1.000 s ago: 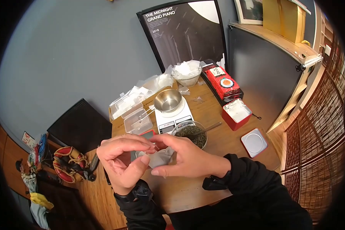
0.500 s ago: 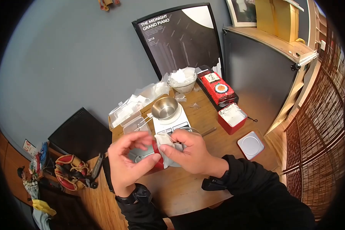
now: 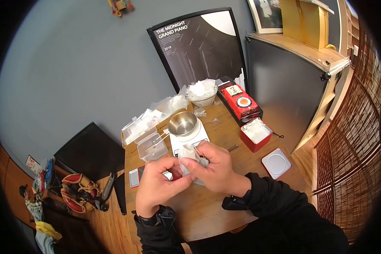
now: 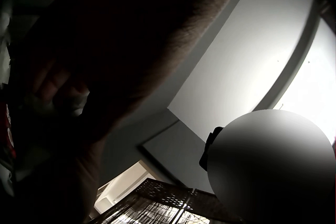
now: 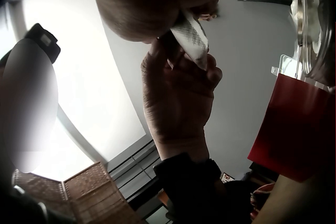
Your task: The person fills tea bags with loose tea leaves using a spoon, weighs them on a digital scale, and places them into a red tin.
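Observation:
In the head view, a small white mesh bag (image 3: 188, 153) is pinched between the thumb and fingers of the right hand (image 3: 218, 167). The left hand (image 3: 161, 182) meets it from the left, thumb and fingertips at the bag's lower side. In the right wrist view, the bag (image 5: 192, 40) shows its woven texture, with the left hand (image 5: 181, 92) below it, fingers curled towards it. The left wrist view is dark and shows the left hand (image 4: 115, 40) mostly in shadow. What the bag holds is hidden.
Behind the hands stand a metal bowl (image 3: 183, 124) on a white scale (image 3: 202, 133), an open plastic box (image 3: 153, 146) and a glass bowl (image 3: 202, 101) of white bags. A red tin (image 3: 255, 142), its lid (image 3: 277, 164) and a red package (image 3: 240, 100) are at right.
The left hand has closed in on the bag from the left, and its fingers touch it. The right hand has turned the bag upright and moved slightly right.

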`<state>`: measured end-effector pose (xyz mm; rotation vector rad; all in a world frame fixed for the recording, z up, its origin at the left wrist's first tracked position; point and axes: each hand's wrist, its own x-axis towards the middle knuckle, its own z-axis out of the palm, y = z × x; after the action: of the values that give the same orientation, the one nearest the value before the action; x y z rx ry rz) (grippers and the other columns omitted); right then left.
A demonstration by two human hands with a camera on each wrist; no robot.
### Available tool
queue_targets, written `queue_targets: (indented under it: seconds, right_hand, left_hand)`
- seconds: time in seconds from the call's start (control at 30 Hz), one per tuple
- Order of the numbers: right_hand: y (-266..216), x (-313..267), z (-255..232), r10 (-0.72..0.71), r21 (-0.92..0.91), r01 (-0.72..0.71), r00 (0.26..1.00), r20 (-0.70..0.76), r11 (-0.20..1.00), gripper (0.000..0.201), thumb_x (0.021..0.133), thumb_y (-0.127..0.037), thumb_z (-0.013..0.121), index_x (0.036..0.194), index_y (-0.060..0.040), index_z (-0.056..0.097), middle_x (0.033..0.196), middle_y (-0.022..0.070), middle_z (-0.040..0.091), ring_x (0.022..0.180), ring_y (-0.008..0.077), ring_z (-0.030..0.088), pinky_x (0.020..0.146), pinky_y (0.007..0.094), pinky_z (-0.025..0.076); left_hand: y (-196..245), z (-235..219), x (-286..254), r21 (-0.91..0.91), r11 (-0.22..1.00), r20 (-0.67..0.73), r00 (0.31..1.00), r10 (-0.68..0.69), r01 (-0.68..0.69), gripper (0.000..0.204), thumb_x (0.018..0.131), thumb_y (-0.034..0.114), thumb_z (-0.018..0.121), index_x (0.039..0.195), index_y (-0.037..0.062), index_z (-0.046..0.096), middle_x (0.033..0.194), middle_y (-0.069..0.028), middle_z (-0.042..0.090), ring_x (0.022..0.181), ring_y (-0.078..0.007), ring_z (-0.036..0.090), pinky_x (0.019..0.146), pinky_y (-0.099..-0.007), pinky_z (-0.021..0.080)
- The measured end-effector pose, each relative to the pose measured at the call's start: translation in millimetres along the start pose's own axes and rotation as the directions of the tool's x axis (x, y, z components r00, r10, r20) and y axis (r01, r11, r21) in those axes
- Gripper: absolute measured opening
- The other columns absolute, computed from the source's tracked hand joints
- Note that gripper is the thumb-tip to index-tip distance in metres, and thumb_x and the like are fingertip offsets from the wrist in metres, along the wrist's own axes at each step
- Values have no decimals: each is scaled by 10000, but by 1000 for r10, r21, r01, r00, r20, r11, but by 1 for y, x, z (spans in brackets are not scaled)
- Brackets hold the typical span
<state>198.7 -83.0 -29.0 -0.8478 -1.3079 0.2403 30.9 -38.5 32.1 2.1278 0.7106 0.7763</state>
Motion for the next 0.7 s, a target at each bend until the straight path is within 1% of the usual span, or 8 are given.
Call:
queue_targets:
  seconds: [0.1,0.3,0.4,0.43,0.5,0.57,0.63,0.7]
  right_hand:
    - [0,2,0,-28,15,28,1000,-3,1000,214,884,-169,755,867,-1,623,719,84,585,613,180,578,561,321,463]
    - [1,2,4,3,161,1,1000,-28,987,244,945,-221,711,903,2,619,744,74,627,615,137,564,574,287,470]
    - [3,0,3,101,265,-99,995,6,959,244,969,-226,683,908,-2,608,700,57,617,605,103,533,562,271,455]
    - [5,0,3,145,242,-144,989,14,960,246,968,-226,684,902,-4,601,675,47,602,602,92,521,555,267,446]
    - [6,-2,5,193,219,-194,981,28,956,249,967,-226,686,896,-6,594,649,37,588,598,82,510,549,264,438]
    - [4,-2,6,233,164,-244,969,85,956,248,957,-212,697,877,-13,574,626,31,567,599,68,497,539,269,424]
    - [-4,-3,7,209,80,-221,969,128,972,247,947,-206,706,866,-21,564,628,42,564,587,98,514,539,286,429]
    - [-6,-5,10,187,-4,-190,967,175,982,249,936,-199,716,855,-29,553,631,54,561,575,127,532,540,303,434]
  left_hand:
    - [-3,0,1,-13,999,-21,998,52,-52,206,747,52,803,916,-17,706,703,4,638,638,-57,571,598,-229,471]
    - [4,0,3,-101,993,-51,997,55,-60,184,761,28,776,925,-25,710,765,-15,684,656,-51,581,601,-232,479]
    - [1,-5,3,-69,995,-95,994,61,-68,179,769,11,761,932,-42,711,796,-23,702,683,-49,598,613,-231,486]
    - [0,-7,3,-72,995,-97,994,56,-63,179,769,11,761,932,-42,711,796,-23,702,683,-49,598,613,-231,486]
    - [-4,-11,1,-153,987,-212,977,12,-46,177,783,-1,756,943,-55,706,812,-23,708,698,-45,607,632,-218,490]
    - [-1,-17,-1,-216,976,-225,974,-32,-18,181,800,-15,751,966,-63,699,822,-19,706,711,-41,607,654,-202,490]
    - [-3,-22,-2,-268,959,-338,941,-6,-90,182,816,-23,744,987,-59,695,825,-22,704,726,-40,607,670,-195,491]
    - [-5,-26,-3,-278,956,-374,927,-19,-92,186,819,-20,746,993,-58,692,815,1,681,713,-27,571,650,-187,458]
